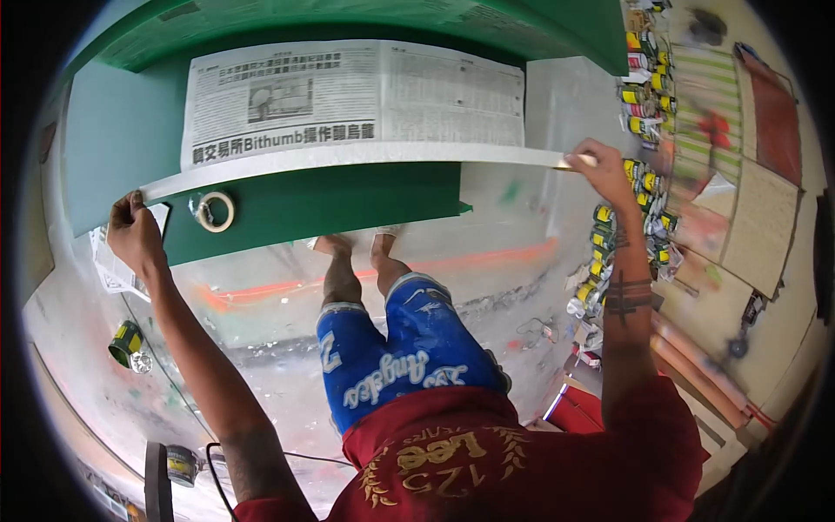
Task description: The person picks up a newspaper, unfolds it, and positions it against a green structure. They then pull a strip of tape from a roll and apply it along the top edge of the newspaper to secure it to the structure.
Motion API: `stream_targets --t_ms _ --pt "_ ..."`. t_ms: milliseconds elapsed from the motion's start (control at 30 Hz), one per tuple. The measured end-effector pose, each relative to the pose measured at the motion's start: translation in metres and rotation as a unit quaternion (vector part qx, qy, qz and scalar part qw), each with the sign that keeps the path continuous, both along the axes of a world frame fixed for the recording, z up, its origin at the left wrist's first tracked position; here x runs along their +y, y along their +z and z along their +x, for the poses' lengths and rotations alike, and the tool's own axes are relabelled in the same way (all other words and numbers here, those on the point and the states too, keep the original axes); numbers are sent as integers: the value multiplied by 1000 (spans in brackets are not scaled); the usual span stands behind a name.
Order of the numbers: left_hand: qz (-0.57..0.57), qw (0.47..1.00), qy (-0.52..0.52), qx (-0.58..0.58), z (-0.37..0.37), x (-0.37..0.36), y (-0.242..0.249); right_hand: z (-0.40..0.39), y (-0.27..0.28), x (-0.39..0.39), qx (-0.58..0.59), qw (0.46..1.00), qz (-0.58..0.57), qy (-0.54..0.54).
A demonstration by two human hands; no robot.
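Left hand (132, 233) fingers pinched on one end of a tape strip (348, 158); right hand (604, 171) fingers hold the other end, probably pinched, blurry there. Strip runs taut between the fingers along the newspaper (348, 100) bottom edge on the green panel (313, 204). Tape roll (215, 211) just right of the left fingers.

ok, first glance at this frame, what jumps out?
A long strip of masking tape stretched across the middle, left hand at one end, right hand at the other. It runs along the lower edge of a newspaper sheet lying on a green panel. A tape roll rests just below.
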State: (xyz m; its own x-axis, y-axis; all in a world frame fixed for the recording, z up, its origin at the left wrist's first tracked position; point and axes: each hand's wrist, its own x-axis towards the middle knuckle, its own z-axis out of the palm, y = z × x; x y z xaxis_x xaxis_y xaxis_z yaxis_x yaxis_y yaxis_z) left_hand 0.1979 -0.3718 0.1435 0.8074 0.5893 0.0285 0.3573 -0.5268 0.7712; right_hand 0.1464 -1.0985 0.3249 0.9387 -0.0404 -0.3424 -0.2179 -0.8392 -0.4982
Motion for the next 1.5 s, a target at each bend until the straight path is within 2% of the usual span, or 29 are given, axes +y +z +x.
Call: stream_targets --t_ms 33,67,133,200,267,333,400,433,467,500,533,600,633,667,733,800,933,1000,1167,1200,1300,1367,1500 --pt "-1 999 -11 52 -1 -9 4 0 -2 1 23 998 -37 42" --pt "-1 999 -13 51 -1 -11 0 -1 -6 -7 22 998 -37 40" --pt "-224 974 -42 22 -3 -12 -13 -3 -23 -19 41 998 -45 12" --pt "-237 969 -67 12 0 -24 -13 -3 -36 -37 52 998 -39 7" --pt "-209 971 -117 -2 -1 -44 -1 2 -43 -47 114 993 -16 -17" --pt "-202 972 -123 -11 -3 -40 -15 8 -57 -46 115 993 3 -28" --pt "-95 994 -48 -7 -3 -36 -30 12 -65 -43 159 986 31 -25" --pt "62 997 -41 4 -6 -34 -31 11 -73 -42 161 986 34 -28" --pt "131 991 -27 -3 -9 -45 -18 10 -81 -41 86 993 70 44" --pt "114 993 -15 -31 -11 -49 -16 10 -85 -40 8 988 104 116" --pt "97 994 -1 -58 -11 -53 -14 11 -85 -40 7 988 105 114" --pt "131 990 3 -58 -15 -51 -19 18 -79 -39 94 987 94 94" --pt "-62 997 -10 -55 -18 -50 -21 21 -85 -44 92 986 98 97" --pt "-252 966 -24 -50 -18 -51 -19 24 -92 -47 119 980 119 109" --pt "-278 959 -64 -7 -17 -57 -21 23 -102 -56 144 972 143 120" --pt "-284 958 -44 -24 -16 -66 -19 23 -99 -54 182 974 89 99" --pt "-199 978 -55 14 -12 -47 -21 19 -94 -56 228 970 54 68" --pt "-135 987 -89 13 -11 -38 -22 19 -101 -60 241 960 77 119" --pt "-24 996 -80 15 -3 -21 -26 16 -94 -46 235 963 87 103" --pt "26 996 -77 24 -3 -32 -12 18 -94 -44 241 962 76 104" --pt "27 999 -40 -4 -1 -13 -26 15 -93 -33 235 966 70 76" --pt "39 999 -15 -5 -3 -19 -15 13 -90 -25 232 966 76 89" --pt "-35 999 -23 19 -4 -17 -2 15 -82 -17 239 965 67 86"
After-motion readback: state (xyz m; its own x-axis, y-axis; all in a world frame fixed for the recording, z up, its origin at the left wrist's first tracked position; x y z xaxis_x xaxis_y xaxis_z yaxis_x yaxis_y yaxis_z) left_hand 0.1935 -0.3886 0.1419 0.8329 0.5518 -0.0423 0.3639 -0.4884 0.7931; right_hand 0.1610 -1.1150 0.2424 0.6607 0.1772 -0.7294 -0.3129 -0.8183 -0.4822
